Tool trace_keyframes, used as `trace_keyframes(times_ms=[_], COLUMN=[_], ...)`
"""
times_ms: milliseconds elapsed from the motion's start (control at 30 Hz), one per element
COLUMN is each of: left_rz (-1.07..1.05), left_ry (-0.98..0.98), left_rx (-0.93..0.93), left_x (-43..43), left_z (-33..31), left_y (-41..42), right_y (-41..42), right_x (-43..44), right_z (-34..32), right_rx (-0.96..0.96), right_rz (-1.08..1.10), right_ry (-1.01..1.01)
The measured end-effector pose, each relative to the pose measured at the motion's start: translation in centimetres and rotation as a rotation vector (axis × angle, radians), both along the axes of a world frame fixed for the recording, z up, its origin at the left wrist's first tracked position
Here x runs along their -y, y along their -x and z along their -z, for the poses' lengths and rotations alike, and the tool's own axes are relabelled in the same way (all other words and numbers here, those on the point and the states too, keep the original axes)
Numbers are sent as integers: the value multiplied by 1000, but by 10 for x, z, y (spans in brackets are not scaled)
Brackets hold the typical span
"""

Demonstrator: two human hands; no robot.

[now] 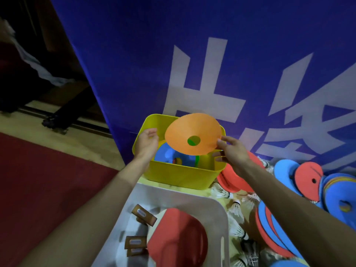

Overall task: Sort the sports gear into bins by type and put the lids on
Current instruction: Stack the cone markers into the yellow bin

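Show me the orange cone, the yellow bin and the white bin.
orange cone (pixel 183 130): head view, on its sloping face.
yellow bin (pixel 179 176): head view, on its near wall.
white bin (pixel 224 218): head view, on its right rim.

Two bins: one yellow bin (pixel 179 175) and one white bin (pixel 174 199). One orange disc cone (pixel 192 132) above the yellow bin, and at least one blue disc cone (pixel 166 155) inside it. Table-tennis paddles (pixel 178 236) in the white bin show three wooden handle ends; the paddle count beyond that cannot be told. Roughly a dozen red and blue disc cones (pixel 308 175) at right, overlapping. Several white shuttlecocks (pixel 236 210), too jumbled for an exact count. Two hands.
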State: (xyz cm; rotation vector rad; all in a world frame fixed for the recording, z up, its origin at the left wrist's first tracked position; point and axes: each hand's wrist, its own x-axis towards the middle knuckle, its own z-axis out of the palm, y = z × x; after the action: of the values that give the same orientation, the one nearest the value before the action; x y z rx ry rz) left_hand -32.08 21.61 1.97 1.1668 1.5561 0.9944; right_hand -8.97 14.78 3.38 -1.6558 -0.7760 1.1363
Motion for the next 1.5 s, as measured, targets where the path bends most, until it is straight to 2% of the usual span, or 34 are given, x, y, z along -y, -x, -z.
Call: trace_keyframes(times_ms=[133,367,667,833,1000,1133,1300,1400,1500], left_rz=[52,263,402,439,409,332,124,-70,-209], left_ry=[-46,-75,-72,-43,43,183,326,364,442], left_rx=[74,174,115,1,-72,-95,-140,-305,-206], left_x=[13,41,76,99,115,117,119,122,127], left_z=[-15,-37,-30,-14,12,37,72,90,106], left_y=[4,-37,-136,-184,-224,-253,-279,-291,-302], right_y=[4,-42,-133,-181,-226,-261,-297,-312,-321], right_x=[2,34,84,107,130,151,169,178,183], right_z=[7,3,12,23,40,59,74,81,90], right_rx=[81,114,60,-26,-81,-91,-74,-82,-95], right_rz=[-94,-1,102,104,138,178,246,267,273], right_ry=[132,165,164,135,129,153,183,200,221])
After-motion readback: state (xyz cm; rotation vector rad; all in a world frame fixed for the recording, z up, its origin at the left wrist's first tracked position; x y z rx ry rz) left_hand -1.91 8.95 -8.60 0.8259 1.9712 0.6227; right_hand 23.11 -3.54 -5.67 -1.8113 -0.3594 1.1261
